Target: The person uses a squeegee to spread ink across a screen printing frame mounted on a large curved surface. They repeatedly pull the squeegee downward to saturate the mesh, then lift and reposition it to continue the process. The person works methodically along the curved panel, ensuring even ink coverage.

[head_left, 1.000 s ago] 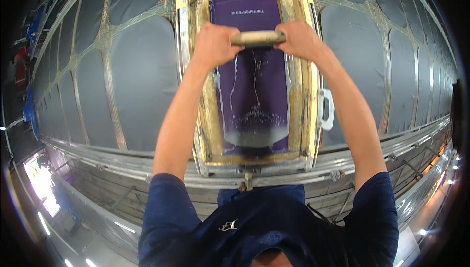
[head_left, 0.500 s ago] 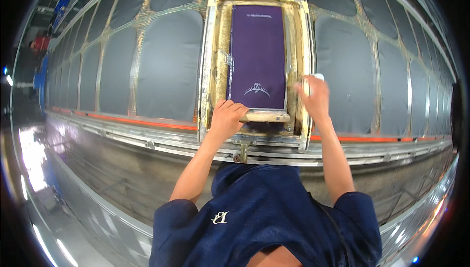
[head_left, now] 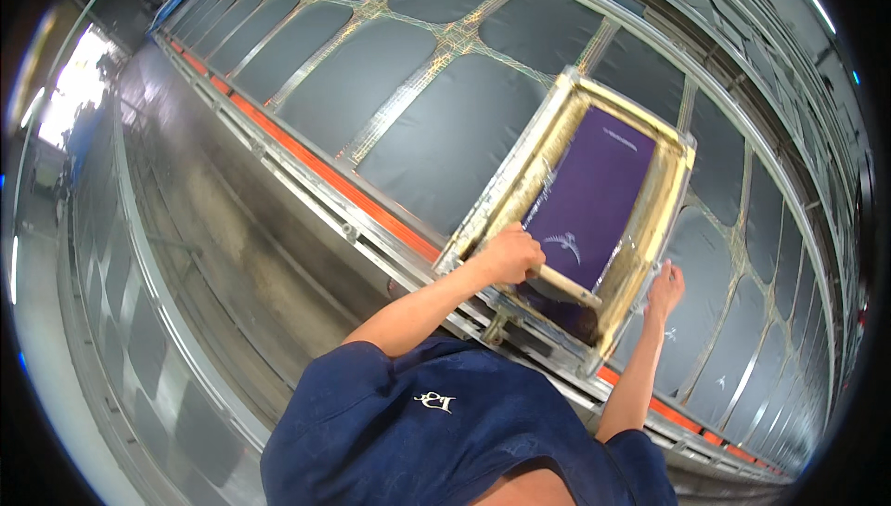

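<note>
A screen-printing frame [head_left: 676, 192] with yellowed edges lies slantwise across a long table. Its purple mesh area [head_left: 594, 195] carries a pale arc-shaped design near my end and a small pale line at the far end. My left hand [head_left: 512, 255] is closed around one end of a wooden squeegee [head_left: 568, 285], which rests across the near end of the mesh. Dark purple ink shows below the squeegee. My right hand [head_left: 665, 292] is at the frame's right side, fingers curled at its outer edge; the fingertips are small and partly hidden.
Dark grey panels [head_left: 408, 88] separated by shiny strips cover the long table. Small white printed marks [head_left: 670, 332] show on panels right of the frame. An orange strip [head_left: 325, 176] and metal rail [head_left: 278, 167] run along the near edge. A walkway [head_left: 213, 200] lies to the left.
The view has turned, so the table and frame now slant. My right hand has come down from beside the mesh to the frame's outer right edge. My left hand stays on the squeegee.
</note>
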Tool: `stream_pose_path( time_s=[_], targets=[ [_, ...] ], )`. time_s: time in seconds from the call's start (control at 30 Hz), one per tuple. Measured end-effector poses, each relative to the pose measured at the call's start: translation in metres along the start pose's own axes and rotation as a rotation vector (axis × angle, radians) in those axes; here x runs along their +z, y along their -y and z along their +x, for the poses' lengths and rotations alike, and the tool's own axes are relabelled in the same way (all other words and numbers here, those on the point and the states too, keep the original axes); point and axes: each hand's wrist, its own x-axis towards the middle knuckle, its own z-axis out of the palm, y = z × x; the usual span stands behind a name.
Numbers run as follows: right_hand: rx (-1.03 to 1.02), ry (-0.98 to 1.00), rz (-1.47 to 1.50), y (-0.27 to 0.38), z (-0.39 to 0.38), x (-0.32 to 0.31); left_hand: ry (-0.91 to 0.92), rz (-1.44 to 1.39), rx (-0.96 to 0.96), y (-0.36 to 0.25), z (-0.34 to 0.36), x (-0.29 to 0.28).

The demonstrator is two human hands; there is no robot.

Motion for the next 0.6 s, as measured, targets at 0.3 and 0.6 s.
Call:
stream_pose_path(
  time_s=[0.3, 0.6],
  targets=[
    [-0.289, -0.046, 0.182, 0.069, -0.127, 0.244, -0.109, 0.080, 0.067, 0.179, -0.097, -0.146],
    [-0.124, -0.037, 0.035, 0.128, -0.185, 0.274, -0.027, 0.110, 0.095, 0.210, -0.184, -0.165]
  ],
)
